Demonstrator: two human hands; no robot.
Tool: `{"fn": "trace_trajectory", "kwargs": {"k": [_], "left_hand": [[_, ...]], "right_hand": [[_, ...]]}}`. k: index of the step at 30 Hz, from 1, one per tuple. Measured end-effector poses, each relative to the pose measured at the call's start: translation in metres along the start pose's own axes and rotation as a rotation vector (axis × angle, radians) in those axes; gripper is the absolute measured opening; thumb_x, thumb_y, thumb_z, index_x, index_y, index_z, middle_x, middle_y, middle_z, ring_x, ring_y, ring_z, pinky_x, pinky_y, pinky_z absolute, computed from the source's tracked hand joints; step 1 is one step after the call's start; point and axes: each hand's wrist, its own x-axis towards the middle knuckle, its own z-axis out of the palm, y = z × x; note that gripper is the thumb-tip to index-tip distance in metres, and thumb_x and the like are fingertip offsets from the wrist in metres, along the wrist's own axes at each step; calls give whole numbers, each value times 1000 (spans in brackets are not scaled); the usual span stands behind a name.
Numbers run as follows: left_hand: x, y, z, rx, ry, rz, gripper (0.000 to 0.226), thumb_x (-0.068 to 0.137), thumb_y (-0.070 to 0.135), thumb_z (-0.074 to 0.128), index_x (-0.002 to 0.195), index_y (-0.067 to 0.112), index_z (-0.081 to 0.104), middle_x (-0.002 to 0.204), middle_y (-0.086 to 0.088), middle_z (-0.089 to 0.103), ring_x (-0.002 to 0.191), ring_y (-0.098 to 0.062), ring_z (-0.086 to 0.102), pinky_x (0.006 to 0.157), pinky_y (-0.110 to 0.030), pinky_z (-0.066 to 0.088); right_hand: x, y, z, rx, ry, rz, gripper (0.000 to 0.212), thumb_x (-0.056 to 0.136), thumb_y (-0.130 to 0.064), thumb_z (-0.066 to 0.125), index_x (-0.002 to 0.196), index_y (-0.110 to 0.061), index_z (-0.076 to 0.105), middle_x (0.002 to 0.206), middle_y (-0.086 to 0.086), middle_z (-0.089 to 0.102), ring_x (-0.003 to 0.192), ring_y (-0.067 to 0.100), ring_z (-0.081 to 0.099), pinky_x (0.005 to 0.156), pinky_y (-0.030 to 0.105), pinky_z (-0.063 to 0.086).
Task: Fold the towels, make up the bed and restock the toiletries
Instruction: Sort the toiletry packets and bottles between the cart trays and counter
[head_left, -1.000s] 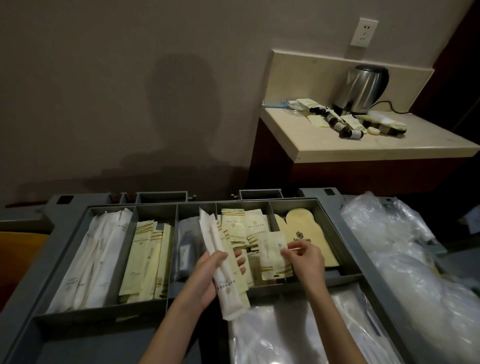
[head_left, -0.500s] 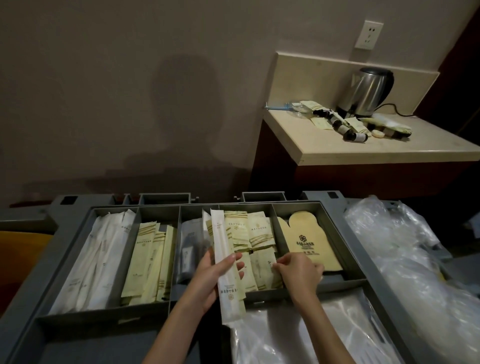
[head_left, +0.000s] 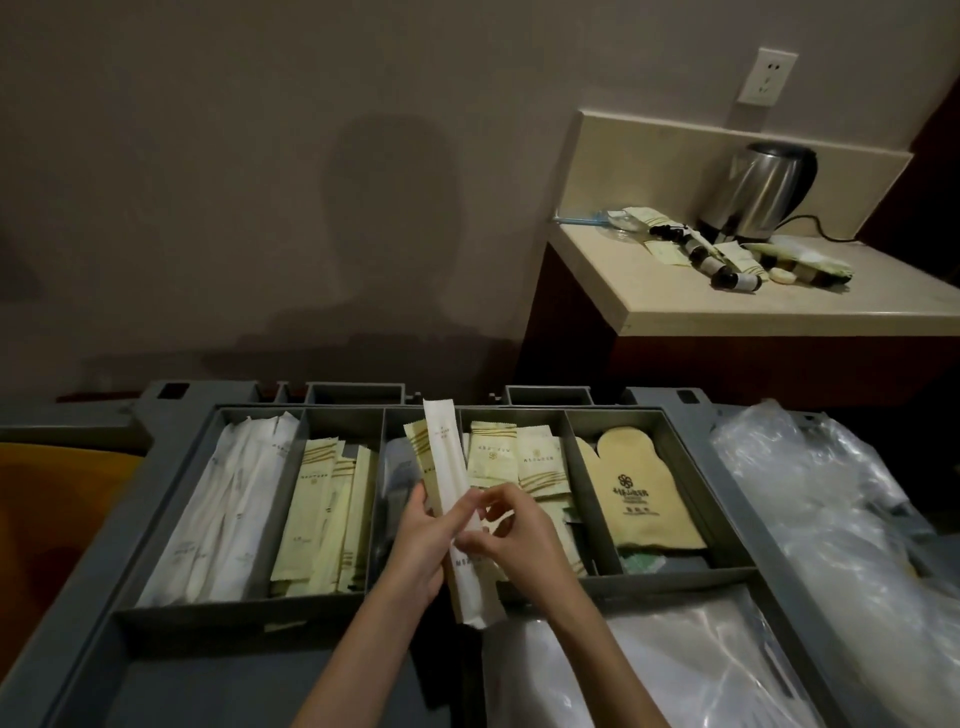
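Over the cart tray, hands: left hand (head_left: 423, 540) grips a long white sachet (head_left: 457, 514) with a yellow sachet behind it; right hand (head_left: 511, 530) pinches the white one's right edge.
Progress: restocking looks mid-pick; towels and bed not in view.
Tray (head_left: 249, 616): 5 compartments; white sachets far left, yellow sachets (head_left: 324, 512) next, mitts (head_left: 636, 493) far right.
Room: plastic bags (head_left: 831, 519) crowd the right; open path above the dividers.
Counter (head_left: 753, 306): used toiletry bottles (head_left: 719, 267) beside the kettle (head_left: 763, 192), near edge free.

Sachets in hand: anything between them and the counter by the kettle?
Nothing visible. The left hand holds the long sachets above the tray; the right hand touches them. The counter lies beyond, open air between, with toiletries scattered near the kettle.
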Motion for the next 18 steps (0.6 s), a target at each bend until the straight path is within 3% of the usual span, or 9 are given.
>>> {"fn": "trace_trajectory", "kwargs": {"k": [2,4,8,11,14,18], "left_hand": [[0,6,-8,21,27,-13,63,78,24,72,135,15,44,114,-10,62,104,-28,62,84,-46,56],[-2,15,-22,-13,37,-25,51,84,26,66,130,14,48,115,-12,64,104,-29,63,86,-46,55],[-11,30,-67,-170,-4,-33,21,98,15,46,118,16,54,102,-9,68,93,-24,66,75,-40,54],[-20,40,-104,-55,95,59,24,96,6,47,114,19,55,101,-3,67,90,-17,65,70,-34,53],[-26,53,-149,-22,200,111,24,92,8,54,115,14,60,101,-8,71,91,-22,69,72,-39,56],[-31,71,-201,-7,316,119,31,86,10,64,116,15,60,106,-10,70,96,-26,68,81,-47,55]], "right_hand": [[3,-6,11,22,-2,22,32,74,-30,77,98,-27,55,94,-9,58,85,8,61,74,28,57],[8,-16,18,46,-32,46,24,79,-27,73,96,-25,57,91,-7,61,83,7,61,73,25,56],[19,-37,42,101,-78,86,19,83,-24,69,98,-21,59,93,-4,65,82,6,64,71,23,55],[24,-56,72,97,-101,64,24,83,-24,69,104,-24,58,93,-3,65,81,6,65,69,23,56],[26,-74,99,179,-109,48,32,85,-20,67,109,-33,50,93,-2,63,77,7,66,58,20,53],[31,-99,136,224,-152,-12,16,86,-16,66,96,-25,59,89,-1,66,76,7,67,63,19,55]]}}
